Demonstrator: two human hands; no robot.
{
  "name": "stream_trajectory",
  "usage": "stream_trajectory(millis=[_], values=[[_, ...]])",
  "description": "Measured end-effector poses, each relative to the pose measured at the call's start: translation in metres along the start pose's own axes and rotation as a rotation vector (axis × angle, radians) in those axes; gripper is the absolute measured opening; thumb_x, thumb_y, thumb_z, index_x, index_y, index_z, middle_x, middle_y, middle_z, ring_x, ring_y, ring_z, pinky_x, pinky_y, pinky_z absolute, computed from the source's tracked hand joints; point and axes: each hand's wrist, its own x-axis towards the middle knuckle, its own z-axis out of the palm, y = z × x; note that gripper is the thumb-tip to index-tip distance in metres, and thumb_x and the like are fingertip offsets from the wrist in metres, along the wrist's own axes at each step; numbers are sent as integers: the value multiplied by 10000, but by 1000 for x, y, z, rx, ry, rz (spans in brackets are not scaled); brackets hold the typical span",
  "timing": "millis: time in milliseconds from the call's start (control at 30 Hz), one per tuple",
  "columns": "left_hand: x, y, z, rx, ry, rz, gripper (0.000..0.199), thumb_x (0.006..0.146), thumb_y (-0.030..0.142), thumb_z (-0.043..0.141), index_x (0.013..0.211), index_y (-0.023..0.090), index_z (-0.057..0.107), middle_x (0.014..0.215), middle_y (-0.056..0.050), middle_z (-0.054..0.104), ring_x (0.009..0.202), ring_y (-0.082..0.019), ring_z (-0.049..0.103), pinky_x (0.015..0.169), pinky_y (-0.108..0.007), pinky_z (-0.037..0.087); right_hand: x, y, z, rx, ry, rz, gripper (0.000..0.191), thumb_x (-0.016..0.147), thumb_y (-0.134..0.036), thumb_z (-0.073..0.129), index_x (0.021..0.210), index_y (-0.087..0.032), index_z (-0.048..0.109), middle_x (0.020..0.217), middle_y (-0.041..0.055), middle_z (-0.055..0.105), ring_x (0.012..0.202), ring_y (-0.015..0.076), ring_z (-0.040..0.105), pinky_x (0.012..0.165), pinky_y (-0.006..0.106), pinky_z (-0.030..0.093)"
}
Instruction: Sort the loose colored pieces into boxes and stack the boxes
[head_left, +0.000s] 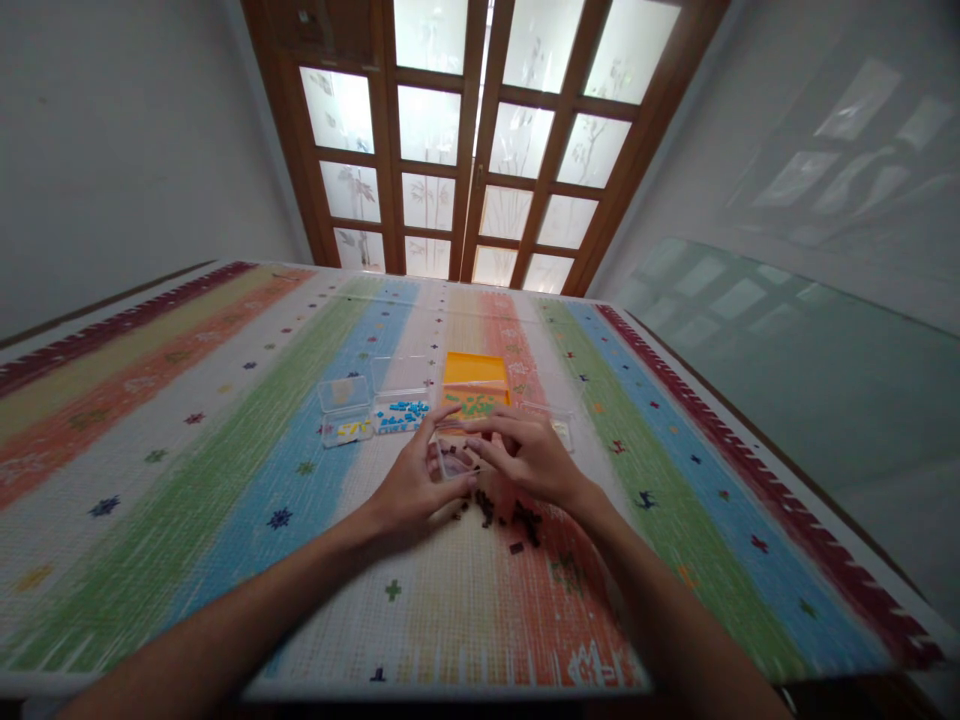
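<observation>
My left hand (415, 487) is wrapped round a small clear plastic box (454, 462), tilted above the tablecloth. A few dark brown pieces show inside it. Over the box bends my right hand (531, 452), its fingers curled at the rim; whether a small piece sits between them is hidden. Loose dark brown pieces (487, 508) lie in a scattered heap on the cloth just below both hands. Behind the hands stands an open yellow case (475, 370) with green pieces (471, 405) in it.
Left of the hands are an open clear box with blue pieces (403, 413) and a smaller one with yellow pieces (354, 429). Another clear box (562, 430) is partly hidden behind my right hand. A striped tablecloth (315, 560) covers the table; wood-framed glass doors (466, 140) stand beyond.
</observation>
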Motion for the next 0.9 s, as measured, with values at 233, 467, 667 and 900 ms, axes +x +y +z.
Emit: stream_trajectory(millis=[233,467,667,900], values=[[8,5,-14,60,150,44,808,733,219,833,1421,294,416,1453,-121,507,1122,-234,694,1023,-466,575,-7,1,-2,82,-241,-31,108,891,-250,699,862,-157,745,675,-13,634,576,97,529,592,209,397],[11,6,-22,127,202,58,808,728,206,817,1426,298,419,1465,-129,485,1080,-220,699,970,-440,610,-8,6,10,-134,-493,-100,210,838,-43,664,965,-167,777,1012,71,686,885,165,631,787,247,471],[12,6,-22,154,185,68,810,734,227,820,1431,292,413,1455,-128,488,1101,-224,692,961,-420,615,-7,11,13,-136,-527,-65,181,908,-49,643,949,-166,775,1066,74,693,891,162,635,769,239,468],[12,6,-23,137,195,64,796,724,215,818,1414,285,427,1419,-118,502,1035,-204,701,938,-428,624,-7,15,15,-143,-531,-10,203,892,-44,655,968,-176,789,984,65,701,850,161,638,744,231,469]])
